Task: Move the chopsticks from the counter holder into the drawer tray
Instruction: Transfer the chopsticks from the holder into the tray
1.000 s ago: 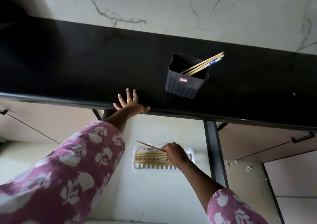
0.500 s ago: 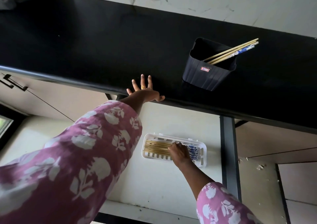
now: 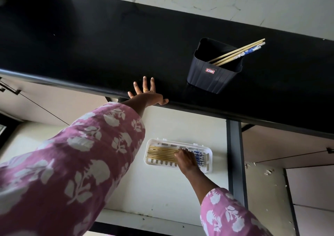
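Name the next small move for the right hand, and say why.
Probably lift the right hand out of the white tray and reach up to the black holder. That hand lies on the chopsticks laid flat in the tray, while a few more chopsticks lean in the holder on the counter, yet to move.

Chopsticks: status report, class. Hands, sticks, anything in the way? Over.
Left hand open, flat on counter edge. Right hand in tray, fingers on chopsticks there, grip unclear. Sticks left in holder. Nothing in the way.
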A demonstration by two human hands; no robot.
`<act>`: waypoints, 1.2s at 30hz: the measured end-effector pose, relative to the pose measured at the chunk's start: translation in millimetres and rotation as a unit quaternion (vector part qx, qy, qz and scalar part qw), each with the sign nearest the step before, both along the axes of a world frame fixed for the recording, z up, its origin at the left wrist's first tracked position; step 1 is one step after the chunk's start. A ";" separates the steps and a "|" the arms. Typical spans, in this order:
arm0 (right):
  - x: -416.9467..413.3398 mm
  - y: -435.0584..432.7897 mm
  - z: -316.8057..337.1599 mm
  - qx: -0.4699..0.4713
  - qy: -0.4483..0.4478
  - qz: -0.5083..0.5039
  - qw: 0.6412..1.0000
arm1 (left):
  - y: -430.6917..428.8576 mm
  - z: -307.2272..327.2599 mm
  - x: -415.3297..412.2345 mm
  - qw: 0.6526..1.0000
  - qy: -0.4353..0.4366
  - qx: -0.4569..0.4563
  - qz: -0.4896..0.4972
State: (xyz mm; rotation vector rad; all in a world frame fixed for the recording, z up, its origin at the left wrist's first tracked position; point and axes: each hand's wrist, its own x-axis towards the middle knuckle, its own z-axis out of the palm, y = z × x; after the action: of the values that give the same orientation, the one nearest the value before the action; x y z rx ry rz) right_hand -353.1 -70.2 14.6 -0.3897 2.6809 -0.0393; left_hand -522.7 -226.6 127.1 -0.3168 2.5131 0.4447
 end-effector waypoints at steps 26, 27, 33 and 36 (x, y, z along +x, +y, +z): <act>-136.5 118.9 186.7 -0.139 0.572 -0.068 0.805 | 2.1 15.7 12.8 0.999 -0.033 0.021 0.012; -142.3 120.0 191.5 -0.145 0.574 -0.086 0.801 | 1.3 15.5 11.7 0.999 -0.030 0.016 0.008; -173.7 128.8 203.6 -0.192 0.496 -0.266 0.804 | 3.6 7.6 10.2 0.999 -0.031 0.011 0.012; -189.1 132.8 210.5 -0.192 0.485 -0.318 0.792 | 6.8 5.0 6.2 0.998 -0.030 0.038 0.032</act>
State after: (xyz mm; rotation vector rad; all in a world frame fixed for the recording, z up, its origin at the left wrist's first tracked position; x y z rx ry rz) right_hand -542.2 62.6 225.0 0.5979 3.6843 -0.7935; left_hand -516.5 -219.8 132.2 -0.3749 2.4265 0.5471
